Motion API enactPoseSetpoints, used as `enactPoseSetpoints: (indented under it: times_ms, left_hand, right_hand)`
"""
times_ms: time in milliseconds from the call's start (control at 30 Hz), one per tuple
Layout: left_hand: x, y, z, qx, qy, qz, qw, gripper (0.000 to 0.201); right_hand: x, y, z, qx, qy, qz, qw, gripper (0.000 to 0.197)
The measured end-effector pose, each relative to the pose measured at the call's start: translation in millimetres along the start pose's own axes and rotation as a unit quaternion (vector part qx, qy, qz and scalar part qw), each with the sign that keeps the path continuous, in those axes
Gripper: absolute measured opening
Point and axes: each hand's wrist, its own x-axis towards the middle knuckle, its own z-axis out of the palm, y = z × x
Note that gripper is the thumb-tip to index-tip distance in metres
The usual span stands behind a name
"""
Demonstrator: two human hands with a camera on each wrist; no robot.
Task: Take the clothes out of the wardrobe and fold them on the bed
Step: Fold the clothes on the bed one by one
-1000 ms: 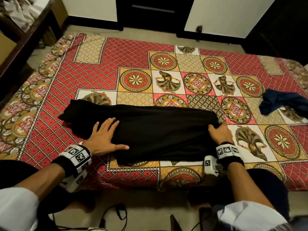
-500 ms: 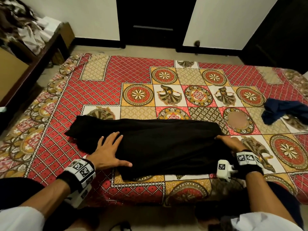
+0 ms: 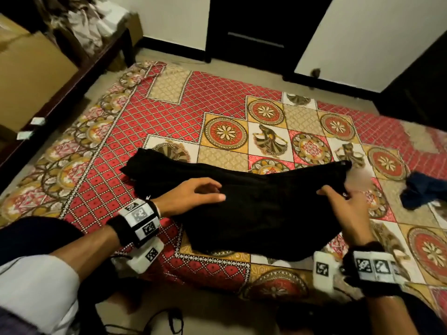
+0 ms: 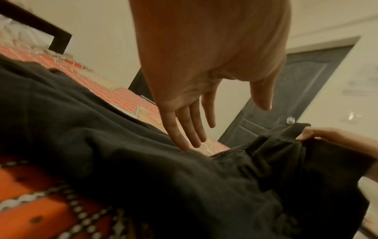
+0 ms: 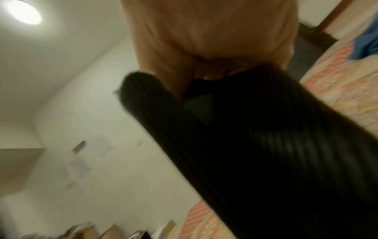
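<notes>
A black garment point(image 3: 254, 209) lies folded lengthwise on the patterned bed cover point(image 3: 169, 112), near the bed's front edge. My left hand point(image 3: 193, 194) hovers over its middle with straight fingers, the fingertips point(image 4: 184, 145) touching the cloth. My right hand point(image 3: 343, 201) grips the garment's right end and holds it lifted off the bed; the wrist view shows the black fabric point(image 5: 245, 145) hanging from the fist. A dark blue garment point(image 3: 420, 189) lies crumpled at the bed's right side.
A dark wooden table point(image 3: 72, 68) with piled clothes point(image 3: 84, 22) stands at the left of the bed. A dark door point(image 3: 263, 27) and white wall are beyond the bed's far edge. Cables point(image 3: 164, 320) lie on the floor by my legs.
My right hand has lifted the garment's right end off the bed and moved it leftward. My left hand has shifted right toward the garment's middle and risen from flat pressing.
</notes>
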Motion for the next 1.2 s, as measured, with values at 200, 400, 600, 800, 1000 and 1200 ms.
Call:
enactPoseSetpoints:
  times_ms: [200, 400, 600, 800, 1000, 1200]
  left_hand:
    - [-16, 39, -33, -0.308, -0.084, -0.028, 0.947, 0.067]
    - [-39, 25, -116, -0.245, 0.005, -0.133, 0.960, 0.039]
    - [-29, -14, -151, -0.128, 0.145, -0.231, 0.954, 0.018]
    - [-13, -36, -155, -0.141, 0.230, -0.243, 0.932, 0.027]
    - [-5, -49, -153, -0.109, 0.333, -0.230, 0.908, 0.023]
    - [-15, -54, -145, 0.024, 0.319, -0.269, 0.909, 0.054]
  right_hand:
    - [-75, -64, 148, 0.010, -0.148, -0.124, 0.981, 0.028]
    - [-126, -87, 296, 0.018, -0.311, -0.017, 0.950, 0.033]
    - [-131, -56, 297, -0.022, -0.223, -0.150, 0.963, 0.026]
    - [-113, 22, 235, -0.312, -0.137, -0.284, 0.896, 0.064]
    - [-147, 54, 238, -0.410, -0.234, -0.247, 0.846, 0.090]
    - [-155, 47, 242, -0.411, -0.211, -0.260, 0.848, 0.091]
